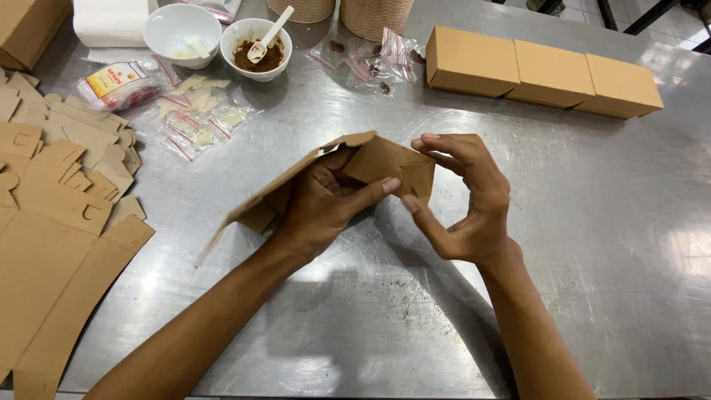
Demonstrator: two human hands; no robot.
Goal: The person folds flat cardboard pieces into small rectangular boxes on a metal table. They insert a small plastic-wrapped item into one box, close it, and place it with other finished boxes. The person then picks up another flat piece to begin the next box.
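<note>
We hold a half-folded brown cardboard box blank (326,174) above the steel table (592,244): our left hand (322,204) grips it from below, while our right hand (463,196), at three o'clock, pinches its flap.

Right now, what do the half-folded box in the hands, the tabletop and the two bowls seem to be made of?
Half-folded box, held by the left hand and right hand: matte brown cardboard, by its crisp creases and cut tabs. Tabletop: brushed metal, probably stainless steel, with swirl scratches and glare. Two bowls: glossy white, probably ceramic, though plastic is possible.
</note>
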